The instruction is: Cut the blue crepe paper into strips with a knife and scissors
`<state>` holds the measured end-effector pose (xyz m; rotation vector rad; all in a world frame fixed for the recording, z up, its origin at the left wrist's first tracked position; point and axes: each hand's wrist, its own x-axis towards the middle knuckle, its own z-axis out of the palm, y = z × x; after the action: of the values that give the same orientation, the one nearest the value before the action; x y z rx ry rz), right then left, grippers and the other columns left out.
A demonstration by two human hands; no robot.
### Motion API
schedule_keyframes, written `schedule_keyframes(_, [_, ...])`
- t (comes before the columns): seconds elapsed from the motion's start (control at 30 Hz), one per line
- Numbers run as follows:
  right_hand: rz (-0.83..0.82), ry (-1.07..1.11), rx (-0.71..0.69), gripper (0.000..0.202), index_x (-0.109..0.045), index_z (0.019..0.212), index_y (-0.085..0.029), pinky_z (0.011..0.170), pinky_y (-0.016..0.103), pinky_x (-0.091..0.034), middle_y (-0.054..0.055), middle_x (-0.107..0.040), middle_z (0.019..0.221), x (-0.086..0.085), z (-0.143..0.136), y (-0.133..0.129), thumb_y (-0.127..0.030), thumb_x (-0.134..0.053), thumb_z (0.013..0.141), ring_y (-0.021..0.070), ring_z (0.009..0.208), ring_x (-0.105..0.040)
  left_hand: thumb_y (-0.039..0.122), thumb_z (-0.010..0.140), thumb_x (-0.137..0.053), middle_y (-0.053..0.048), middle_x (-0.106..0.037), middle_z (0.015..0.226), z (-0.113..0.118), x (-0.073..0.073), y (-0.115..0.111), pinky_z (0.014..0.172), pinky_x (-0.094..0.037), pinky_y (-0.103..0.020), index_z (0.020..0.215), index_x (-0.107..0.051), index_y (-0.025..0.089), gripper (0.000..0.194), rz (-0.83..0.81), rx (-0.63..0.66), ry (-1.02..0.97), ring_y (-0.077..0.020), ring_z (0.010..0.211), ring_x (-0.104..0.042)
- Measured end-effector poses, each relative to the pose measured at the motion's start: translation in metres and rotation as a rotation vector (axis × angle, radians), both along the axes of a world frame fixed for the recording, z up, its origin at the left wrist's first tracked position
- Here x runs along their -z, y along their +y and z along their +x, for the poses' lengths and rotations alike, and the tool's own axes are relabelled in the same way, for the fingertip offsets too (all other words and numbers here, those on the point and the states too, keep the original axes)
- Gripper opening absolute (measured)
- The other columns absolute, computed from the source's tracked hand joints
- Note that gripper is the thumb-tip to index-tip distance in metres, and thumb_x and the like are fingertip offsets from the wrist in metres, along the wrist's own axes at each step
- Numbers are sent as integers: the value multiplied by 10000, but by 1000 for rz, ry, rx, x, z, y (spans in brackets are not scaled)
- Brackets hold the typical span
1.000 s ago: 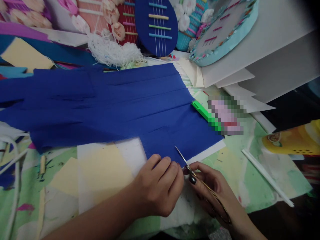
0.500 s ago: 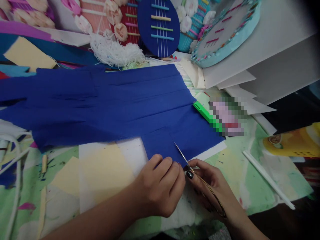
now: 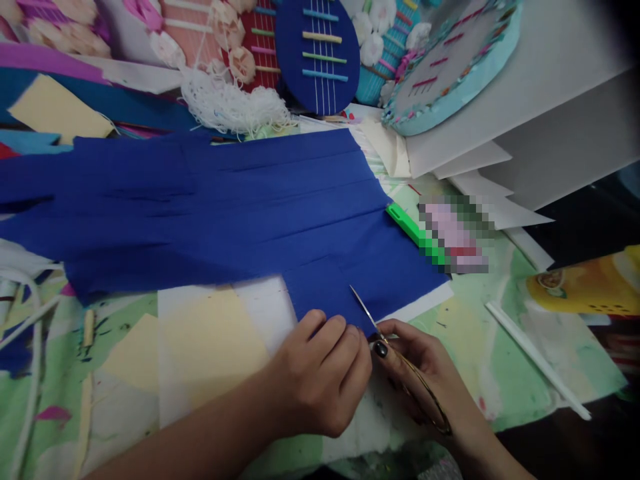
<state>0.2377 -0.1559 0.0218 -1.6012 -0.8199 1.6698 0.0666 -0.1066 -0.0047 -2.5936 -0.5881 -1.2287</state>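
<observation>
Head camera view shows two bare hands meeting at lower centre, over a green-and-white stained table covering. The left hand is curled, its fingers closed together on the near edge of one large, creased, deep-blue sheet; its fingertips are hidden. Just beside it, the right hand, with dark-painted nails, is clamped around one pair of scissors with thin gold-coloured handles and a slim silver blade. The tip points toward the upper left, over the blue sheet; how far the blades are apart cannot be told. That sheet spans from the left edge to right of centre, where one bright-green plastic tool touches it. One narrow white strip lies at lower right. At top centre, one dark-blue oval board shows four coloured crossbars, left of one pale-turquoise-rimmed oval piece.
</observation>
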Motion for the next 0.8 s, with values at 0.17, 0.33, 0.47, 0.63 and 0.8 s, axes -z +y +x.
schedule_keyframes(0.17, [-14,1,7,416,-564,923,-184,306,146,-185,-97,-441,477,3,1,-1,-463,-764,688,19,323,-270,70,881,-419,-139,-656,806,0,0,1,656,-471,-402,867,-667,55,248,-2,4,5,-248,776,-591])
schedule_keyframes(0.33, [-17,-12,45,453,-557,940,-181,305,138,-205,-95,-454,472,3,0,-1,-445,-788,655,22,332,-281,62,867,-443,-149,-663,794,0,0,1,619,-461,-401,860,-669,39,227,-12,15,-9,-268,759,-595])
schedule_keyframes(0.47, [-16,-16,40,469,-562,938,-179,303,143,-197,-100,-433,458,2,-1,1,-459,-794,641,27,332,-274,60,871,-418,-146,-662,780,1,-2,2,610,-458,-396,851,-668,41,251,-15,22,-10,-263,740,-597])
schedule_keyframes(0.63, [53,-56,24,437,-556,881,-181,309,147,-171,-94,-441,451,6,0,2,-469,-789,650,25,332,-267,59,868,-420,-137,-661,763,1,-5,2,608,-463,-389,836,-663,49,245,-12,16,-12,-251,723,-605])
schedule_keyframes(0.8, [67,-16,-38,418,-524,867,-193,300,153,-179,-101,-426,463,5,2,1,-523,-728,713,23,319,-250,69,865,-435,-127,-674,762,0,-5,1,624,-474,-385,839,-665,50,233,-13,19,-8,-243,719,-615])
